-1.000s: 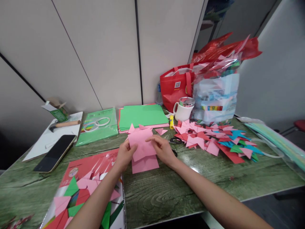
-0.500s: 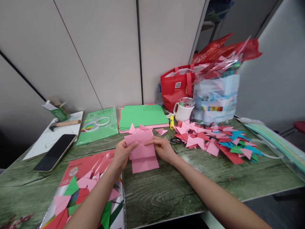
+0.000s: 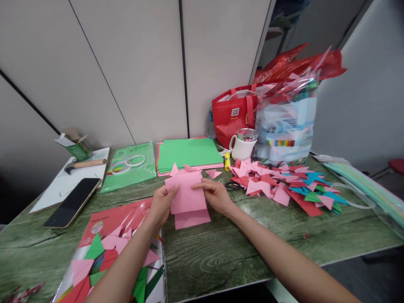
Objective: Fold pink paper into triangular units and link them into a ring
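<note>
Item: pink paper sheet (image 3: 186, 192), held just above the green wood-grain table (image 3: 221, 252), near the middle of the scene. The sheet is pinched at its left edge by the left hand (image 3: 160, 204) and at its right edge by the right hand (image 3: 216, 195); both hands are closed on the paper, thumbs on top, fingers behind. A second pink sheet (image 3: 192, 219) is seen lying flat on the table directly beneath, its near edge showing below the held one.

Step in hand, as judged: a fold is being set up or squared, the sheet being kept taut between the two grips. For the next move, edges would have to be matched before a crease is pressed; a slipped grip would give a skewed fold.

Surroundings:
- Far centre: stack of green paper (image 3: 189, 153).
- Far left: phone (image 3: 73, 202), hammer (image 3: 85, 165), tape rolls (image 3: 129, 162).
- Near left: opened packet of coloured paper pieces (image 3: 110, 252).
- Right: heap of folded pink, red and blue pieces (image 3: 284, 187); scissors (image 3: 232, 186) partly hidden behind the right hand.
- Far right: white mug (image 3: 243, 145), glue stick (image 3: 227, 161), red bag (image 3: 235, 113), clear plastic bag (image 3: 285, 122).
</note>
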{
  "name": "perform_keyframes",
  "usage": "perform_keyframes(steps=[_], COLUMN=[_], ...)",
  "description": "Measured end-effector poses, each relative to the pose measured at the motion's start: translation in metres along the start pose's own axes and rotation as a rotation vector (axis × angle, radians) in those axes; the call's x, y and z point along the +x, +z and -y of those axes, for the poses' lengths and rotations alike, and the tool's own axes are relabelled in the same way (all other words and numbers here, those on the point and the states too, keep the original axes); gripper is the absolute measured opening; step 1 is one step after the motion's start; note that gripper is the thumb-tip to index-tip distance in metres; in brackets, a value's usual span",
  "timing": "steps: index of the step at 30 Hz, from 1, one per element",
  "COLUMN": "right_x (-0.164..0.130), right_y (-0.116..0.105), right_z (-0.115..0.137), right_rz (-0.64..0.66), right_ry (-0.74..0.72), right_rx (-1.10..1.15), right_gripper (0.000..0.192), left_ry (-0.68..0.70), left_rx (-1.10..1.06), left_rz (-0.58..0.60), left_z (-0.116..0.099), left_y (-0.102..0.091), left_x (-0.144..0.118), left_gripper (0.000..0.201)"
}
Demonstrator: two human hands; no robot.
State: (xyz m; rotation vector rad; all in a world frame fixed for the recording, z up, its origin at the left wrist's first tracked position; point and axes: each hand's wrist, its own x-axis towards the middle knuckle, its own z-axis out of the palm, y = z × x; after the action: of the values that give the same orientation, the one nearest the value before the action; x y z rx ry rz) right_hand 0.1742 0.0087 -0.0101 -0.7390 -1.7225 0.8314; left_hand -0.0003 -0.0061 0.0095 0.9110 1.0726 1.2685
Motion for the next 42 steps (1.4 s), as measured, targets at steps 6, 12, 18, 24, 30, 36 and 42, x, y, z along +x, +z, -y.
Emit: perform_keyframes(steps=[6,12,18,24,30,36,42], right_x=[0.0,-0.003,-0.003,-0.002,-0.002,-0.003,-0.003], right_y=[0.0,0.0,0.001,0.005,0.004,0.006,0.005], right_z=[0.002,0.006,0.012,0.006,0.002,-0.001,0.003], right_rz=[0.109,0.144,0.159,-0.002,-0.177,-0.206,-0.147], right_ry=[0.022,0.029,0.013,0.098,0.234,0.211,0.159], right_rx=[0.082,0.031,-0.002,-0.036,-0.076,-0.009,-0.025], right_gripper=[0.03,0.03,0.012,0.017,0.02,0.036,0.033], left_ry=[-0.093,-0.152,-0.167,-0.17,-0.186,-0.061,0.013], left_rx=[-0.111,-0.1,-0.096,-0.089,-0.183,0.082,0.072], left_rz=[0.0,0.061,0.101,0.171,0.335,0.306,0.233], left_z=[-0.004,-0.008,-0.006,-0.006,-0.007,-0.004,-0.006], left_y=[0.0,0.002,0.002,0.0,0.004,0.004,0.006], left_x=[0.0,-0.003,-0.003,-0.001,-0.005,-0.008,-0.01], left_gripper=[0.033,0.036,0.038,0.034,0.057,0.063,0.055])
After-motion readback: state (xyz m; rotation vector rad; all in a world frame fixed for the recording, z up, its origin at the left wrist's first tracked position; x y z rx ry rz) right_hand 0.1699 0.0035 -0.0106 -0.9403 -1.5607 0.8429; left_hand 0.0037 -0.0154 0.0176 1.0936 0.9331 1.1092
